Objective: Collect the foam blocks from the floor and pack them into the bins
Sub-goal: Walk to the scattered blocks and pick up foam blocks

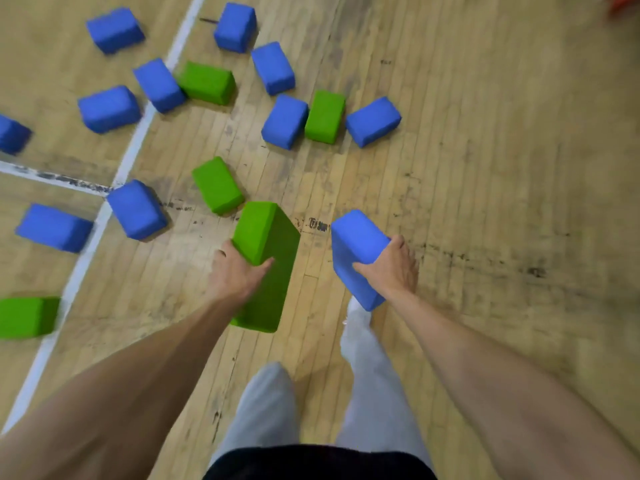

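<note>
My left hand (235,271) grips a green foam block (268,251) held upright above the wooden floor. My right hand (393,268) grips a blue foam block (356,247), tilted, also off the floor. Several more blue and green foam blocks lie scattered on the floor ahead and to the left: a green one (217,185) just beyond my left hand, a blue one (136,209) on the white line, and a trio of blue (284,121), green (325,116) and blue (373,121) farther out. No bin is in view.
The wooden gym floor (485,168) has white painted lines (131,157) and dark scuff marks. My legs in grey trousers (367,368) stand below the hands. Another green block (27,317) lies at the left edge. Something red (625,5) shows at the top right corner.
</note>
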The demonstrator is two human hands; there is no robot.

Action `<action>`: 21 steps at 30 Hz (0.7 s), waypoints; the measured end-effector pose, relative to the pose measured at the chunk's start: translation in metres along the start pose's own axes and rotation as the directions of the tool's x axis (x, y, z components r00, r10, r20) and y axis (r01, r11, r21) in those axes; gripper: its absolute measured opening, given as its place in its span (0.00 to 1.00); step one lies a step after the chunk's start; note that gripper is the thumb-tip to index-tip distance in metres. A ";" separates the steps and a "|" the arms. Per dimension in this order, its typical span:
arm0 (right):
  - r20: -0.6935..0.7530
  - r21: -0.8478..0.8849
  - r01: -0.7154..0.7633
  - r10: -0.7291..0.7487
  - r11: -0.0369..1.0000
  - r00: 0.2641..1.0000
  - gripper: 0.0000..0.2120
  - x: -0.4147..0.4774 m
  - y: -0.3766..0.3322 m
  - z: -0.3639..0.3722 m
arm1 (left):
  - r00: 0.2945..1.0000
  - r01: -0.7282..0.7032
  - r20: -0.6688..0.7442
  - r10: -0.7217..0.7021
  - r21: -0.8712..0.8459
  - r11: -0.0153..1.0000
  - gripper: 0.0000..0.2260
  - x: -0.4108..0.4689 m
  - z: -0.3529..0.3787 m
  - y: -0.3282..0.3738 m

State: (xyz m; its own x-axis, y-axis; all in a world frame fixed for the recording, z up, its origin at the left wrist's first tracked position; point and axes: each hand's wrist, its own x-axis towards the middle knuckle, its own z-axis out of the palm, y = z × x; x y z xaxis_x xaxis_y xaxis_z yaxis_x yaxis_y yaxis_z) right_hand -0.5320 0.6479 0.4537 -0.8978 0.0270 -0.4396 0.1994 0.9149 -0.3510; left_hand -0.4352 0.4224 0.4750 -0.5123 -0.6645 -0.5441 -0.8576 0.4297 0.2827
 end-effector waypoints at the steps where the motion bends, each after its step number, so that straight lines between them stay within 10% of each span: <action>1: -0.014 -0.009 0.007 -0.007 1.000 1.000 0.39 -0.023 -0.001 -0.018 | 1.000 -0.023 -0.005 0.023 -0.024 0.999 0.38 -0.017 -0.013 0.002; 12: -0.452 0.168 -0.099 0.166 0.981 0.877 0.39 -0.264 0.047 -0.090 | 0.864 -0.504 -0.045 0.502 -0.083 0.860 0.38 -0.160 -0.065 -0.009; 21: -0.596 0.515 -0.224 0.533 0.828 0.601 0.41 -0.493 0.192 -0.133 | 0.463 -0.877 0.066 0.884 -0.111 0.468 0.40 -0.386 -0.020 -0.011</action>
State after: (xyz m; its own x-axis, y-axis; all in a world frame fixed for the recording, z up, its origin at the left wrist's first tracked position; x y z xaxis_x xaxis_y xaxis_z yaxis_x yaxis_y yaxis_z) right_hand -0.1037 0.8642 0.7129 -0.6674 0.7436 0.0412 0.5679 0.5439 -0.6178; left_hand -0.2289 0.6617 0.6971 -0.9922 0.1119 -0.0542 0.0427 0.7158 0.6970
